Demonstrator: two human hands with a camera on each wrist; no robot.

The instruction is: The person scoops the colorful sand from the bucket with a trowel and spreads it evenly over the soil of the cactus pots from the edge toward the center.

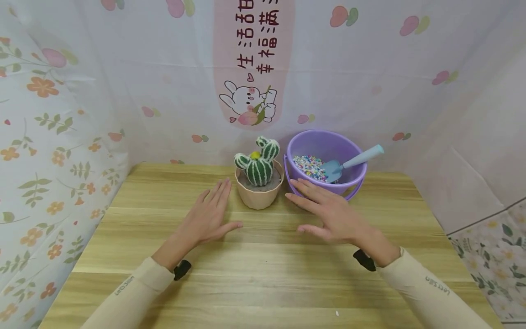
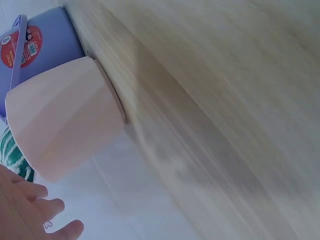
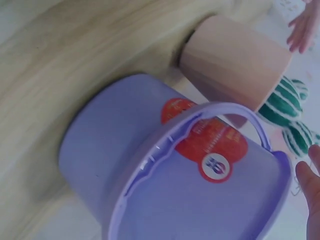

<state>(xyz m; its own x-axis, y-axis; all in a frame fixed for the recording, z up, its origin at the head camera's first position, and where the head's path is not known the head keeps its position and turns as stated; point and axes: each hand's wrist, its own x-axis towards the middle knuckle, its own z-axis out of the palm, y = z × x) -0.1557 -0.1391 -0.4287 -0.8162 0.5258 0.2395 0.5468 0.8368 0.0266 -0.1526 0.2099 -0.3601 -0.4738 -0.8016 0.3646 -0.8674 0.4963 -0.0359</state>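
A knitted green-and-white cactus (image 1: 260, 172) with a yellow flower sits in a pale pink pot (image 1: 258, 199) at the back of the table. Right beside it stands a purple bucket (image 1: 322, 141), partly filled with colourful small pellets (image 1: 309, 167). A light blue shovel (image 1: 357, 160) leans in the bucket, its handle over the right rim. My left hand (image 1: 207, 214), fingers extended and holding nothing, is just left of the pot. My right hand (image 1: 330, 211), also with extended fingers, overlaps the bucket's front in the head view. The bucket's handle (image 3: 150, 155) hangs down its front.
The wooden table (image 1: 263, 283) reaches back to a printed cloth (image 1: 164, 91) with a rabbit drawing. Patterned cloth also hangs at the left and right sides. A tiny white bit (image 1: 337, 313) lies near the front of the table.
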